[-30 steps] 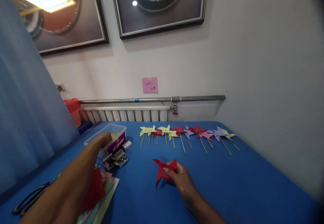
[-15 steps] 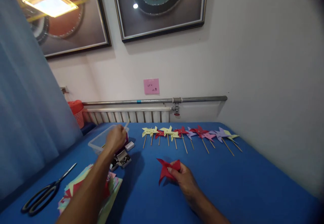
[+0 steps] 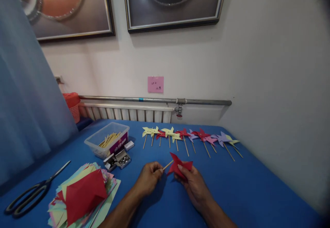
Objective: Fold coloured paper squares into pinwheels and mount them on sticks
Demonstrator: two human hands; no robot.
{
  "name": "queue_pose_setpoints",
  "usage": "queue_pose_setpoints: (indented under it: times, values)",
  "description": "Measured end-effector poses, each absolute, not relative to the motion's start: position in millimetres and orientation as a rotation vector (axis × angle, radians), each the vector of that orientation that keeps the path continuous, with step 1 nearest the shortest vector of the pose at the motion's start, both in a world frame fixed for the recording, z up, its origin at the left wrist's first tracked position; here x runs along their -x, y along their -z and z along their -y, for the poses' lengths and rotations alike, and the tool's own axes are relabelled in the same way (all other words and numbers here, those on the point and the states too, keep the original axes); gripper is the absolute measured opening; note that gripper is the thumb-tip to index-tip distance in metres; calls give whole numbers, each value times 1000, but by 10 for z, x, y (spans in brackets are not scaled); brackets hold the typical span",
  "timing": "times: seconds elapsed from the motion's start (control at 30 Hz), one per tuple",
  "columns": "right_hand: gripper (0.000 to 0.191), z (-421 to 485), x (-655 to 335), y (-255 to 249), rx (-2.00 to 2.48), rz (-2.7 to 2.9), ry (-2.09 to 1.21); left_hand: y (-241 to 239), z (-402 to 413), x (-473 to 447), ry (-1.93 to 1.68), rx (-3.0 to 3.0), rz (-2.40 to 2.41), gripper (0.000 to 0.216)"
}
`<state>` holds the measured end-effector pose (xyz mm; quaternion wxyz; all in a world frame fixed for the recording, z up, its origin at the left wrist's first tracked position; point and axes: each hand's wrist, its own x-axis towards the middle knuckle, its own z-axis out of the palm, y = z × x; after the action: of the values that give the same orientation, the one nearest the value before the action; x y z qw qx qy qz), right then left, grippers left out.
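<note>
My left hand [image 3: 151, 177] pinches a thin wooden stick [image 3: 168, 165], whose far end reaches the edge of a red paper pinwheel [image 3: 176, 165]. Whether the stick touches the paper I cannot tell. My right hand [image 3: 190, 183] grips that pinwheel, thumb on its front and the other fingers behind, partly hidden. Both hands are above the blue table [image 3: 221, 193]. To the left lies a pile of coloured paper [image 3: 59, 190] with a red sheet [image 3: 85, 192] on top. Behind it, small boxes of metal pins [image 3: 123, 159] stand open.
A clear plastic box [image 3: 103, 130] holds several sticks. Large scissors [image 3: 38, 191] lie at the left. Finished pinwheels on sticks [image 3: 170, 131] form a row near the back. A radiator [image 3: 123, 112] and pipe [image 3: 154, 100] run along the wall; a blue curtain [image 3: 31, 83] hangs left.
My left hand has come from the plastic box to the right and nearer, bringing the stick beside the red pinwheel. My right hand still holds the pinwheel. The view has shifted slightly.
</note>
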<state>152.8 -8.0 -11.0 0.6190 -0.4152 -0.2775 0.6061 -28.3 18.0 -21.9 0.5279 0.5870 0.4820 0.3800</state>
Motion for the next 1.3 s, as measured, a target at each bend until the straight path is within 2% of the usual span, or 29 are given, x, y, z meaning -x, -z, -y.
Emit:
queue_pose_setpoints:
  times: [0.37, 0.7, 1.3]
  values:
    - [47, 58, -1502, 140, 963, 632, -1396, 121, -68, 189, -871, -1451, -1120, 15]
    - [51, 35, -1496, 186, 970, 634, -1360, 110, -22, 215, -845, -1578, -1215, 16]
    - [43, 26, -1502, 249, 948, 676, -1340, 175, -47, 186, -902, -1543, -1234, 20]
